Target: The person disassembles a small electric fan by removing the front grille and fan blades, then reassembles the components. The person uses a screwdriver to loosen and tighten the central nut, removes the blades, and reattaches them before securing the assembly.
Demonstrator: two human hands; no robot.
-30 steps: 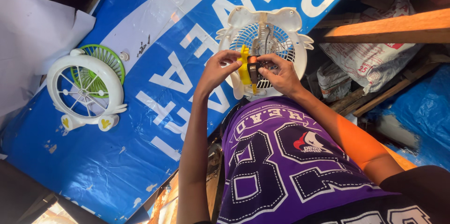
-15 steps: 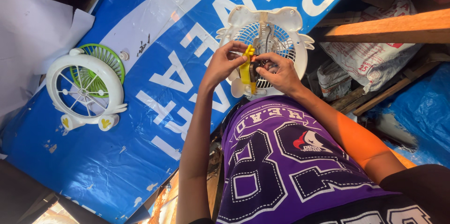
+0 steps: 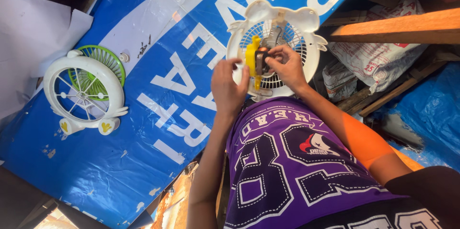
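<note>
— Since the earlier frame we've slid our left hand (image 3: pixel 229 86) down off the yellow part (image 3: pixel 251 58); it now sits at the fan's (image 3: pixel 274 46) lower left edge.

— And our right hand (image 3: pixel 286 66)?

— Its fingers (image 3: pixel 273 56) are clamped on the dark motor (image 3: pixel 262 61) beside the yellow part, at the fan's centre, upper middle of the frame.

— Are the left fingers closed?

— Curled, touching the fan's rim; we cannot tell if they grip.

— Anything else?

— A second white fan frame (image 3: pixel 85 93) over a green grille (image 3: pixel 103 63) lies at the left on the blue tarp (image 3: pixel 143 162).
</note>
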